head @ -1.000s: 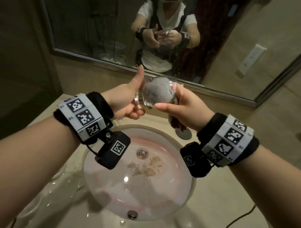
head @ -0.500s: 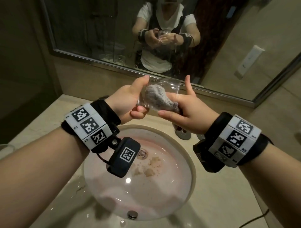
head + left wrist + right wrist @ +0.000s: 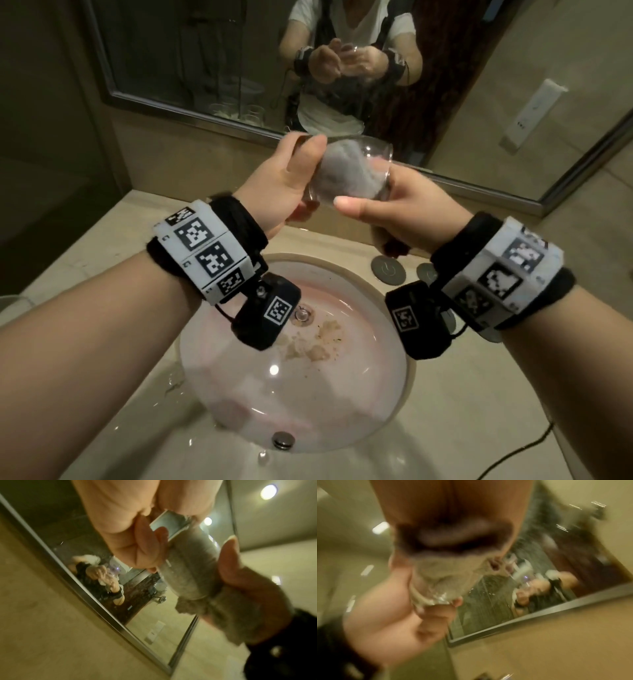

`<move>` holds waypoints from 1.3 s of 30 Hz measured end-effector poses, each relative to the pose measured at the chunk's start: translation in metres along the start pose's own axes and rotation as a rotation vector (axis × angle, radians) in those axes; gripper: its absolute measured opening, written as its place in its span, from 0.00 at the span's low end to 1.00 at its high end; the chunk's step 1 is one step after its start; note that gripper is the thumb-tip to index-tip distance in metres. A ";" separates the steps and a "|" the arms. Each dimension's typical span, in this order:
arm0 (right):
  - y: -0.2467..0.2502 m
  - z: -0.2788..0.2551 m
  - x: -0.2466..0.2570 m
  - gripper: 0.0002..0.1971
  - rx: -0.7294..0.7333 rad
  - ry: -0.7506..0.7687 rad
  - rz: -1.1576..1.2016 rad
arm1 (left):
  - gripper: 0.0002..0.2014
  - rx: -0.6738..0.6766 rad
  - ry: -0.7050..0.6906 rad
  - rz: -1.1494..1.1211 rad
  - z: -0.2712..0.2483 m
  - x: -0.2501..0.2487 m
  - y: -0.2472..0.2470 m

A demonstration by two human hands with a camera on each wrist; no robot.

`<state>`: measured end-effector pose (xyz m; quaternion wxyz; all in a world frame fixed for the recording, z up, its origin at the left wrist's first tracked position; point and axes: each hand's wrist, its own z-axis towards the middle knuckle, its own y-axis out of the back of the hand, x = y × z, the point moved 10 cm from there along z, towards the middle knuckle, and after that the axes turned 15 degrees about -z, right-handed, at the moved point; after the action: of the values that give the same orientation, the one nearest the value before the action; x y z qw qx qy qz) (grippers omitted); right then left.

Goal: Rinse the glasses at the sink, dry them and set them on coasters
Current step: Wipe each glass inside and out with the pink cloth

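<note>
Above the sink basin I hold a clear glass on its side, with a grey cloth stuffed inside it. My left hand grips the base end, thumb over the top. My right hand grips the cloth at the rim end, its thumb lying along the glass wall. The left wrist view has the glass close up, more cloth bunched out of its mouth under the right palm. Through heavy blur, the right wrist view still gives the glass.
Brown residue lies in the basin by the drain. Two round metal fittings sit on the beige counter behind it. A mirror spans the wall, with a wall socket to its right. A black cable crosses the counter's right.
The glass has been turned in my hands. My left thumb, raised a second ago, now lies over the glass, and the cloth has shifted inside.
</note>
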<state>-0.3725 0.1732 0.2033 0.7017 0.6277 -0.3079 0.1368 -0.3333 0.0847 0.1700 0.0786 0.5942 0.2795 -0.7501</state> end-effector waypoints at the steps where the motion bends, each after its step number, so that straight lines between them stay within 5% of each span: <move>1: -0.002 -0.001 -0.008 0.12 0.021 -0.072 0.175 | 0.18 -0.006 -0.076 0.142 -0.003 -0.010 0.000; 4: -0.007 -0.005 -0.024 0.12 -0.030 -0.184 0.466 | 0.15 0.084 -0.220 0.367 -0.007 -0.030 -0.011; 6: -0.007 -0.005 -0.029 0.12 -0.085 -0.191 0.521 | 0.14 0.157 -0.186 0.409 -0.002 -0.028 -0.013; 9: -0.002 -0.004 -0.036 0.17 -0.154 -0.143 0.376 | 0.32 0.212 0.133 0.284 0.002 0.003 -0.006; 11: 0.005 -0.002 -0.029 0.19 -0.206 -0.061 0.041 | 0.44 0.163 0.381 -0.008 0.001 0.027 -0.002; 13: 0.004 -0.002 -0.015 0.21 -0.233 0.037 -0.230 | 0.44 0.108 0.432 -0.114 0.002 0.035 -0.001; 15: 0.001 -0.001 -0.015 0.20 -0.187 0.016 -0.086 | 0.36 0.042 0.276 -0.011 0.009 0.025 0.002; 17: -0.003 -0.003 -0.021 0.19 -0.123 -0.068 0.347 | 0.22 -0.007 0.003 0.249 0.010 -0.002 0.002; 19: -0.006 -0.005 -0.031 0.18 -0.113 -0.130 0.580 | 0.14 0.078 -0.266 0.449 0.006 -0.028 -0.012; 22: -0.006 -0.005 -0.040 0.16 -0.130 -0.186 0.631 | 0.19 0.284 -0.386 0.525 -0.002 -0.035 -0.026; 24: -0.004 -0.007 -0.044 0.18 -0.150 -0.193 0.596 | 0.17 0.343 -0.302 0.454 -0.002 -0.026 -0.026; 27: 0.005 -0.010 -0.037 0.19 -0.206 -0.139 0.372 | 0.17 0.230 -0.054 0.297 0.002 -0.005 -0.008; 31: 0.004 -0.005 -0.013 0.22 -0.236 0.054 -0.407 | 0.42 0.016 0.350 -0.010 0.000 0.033 0.002; 33: -0.001 -0.003 -0.016 0.19 -0.184 0.020 -0.328 | 0.33 -0.058 0.240 0.075 0.002 0.029 0.005; 35: -0.005 -0.008 -0.025 0.15 -0.120 -0.116 0.139 | 0.20 -0.070 -0.041 0.321 0.004 0.008 0.005; 37: -0.011 -0.012 -0.032 0.13 -0.089 -0.165 0.515 | 0.22 0.052 -0.309 0.517 0.001 -0.015 -0.008; 39: -0.013 -0.014 -0.036 0.13 -0.098 -0.180 0.638 | 0.26 0.236 -0.408 0.586 -0.005 -0.022 -0.021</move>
<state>-0.3891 0.1918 0.1703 0.6229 0.4748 -0.5558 0.2787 -0.3325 0.0997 0.1965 0.2749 0.4921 -0.0122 -0.8259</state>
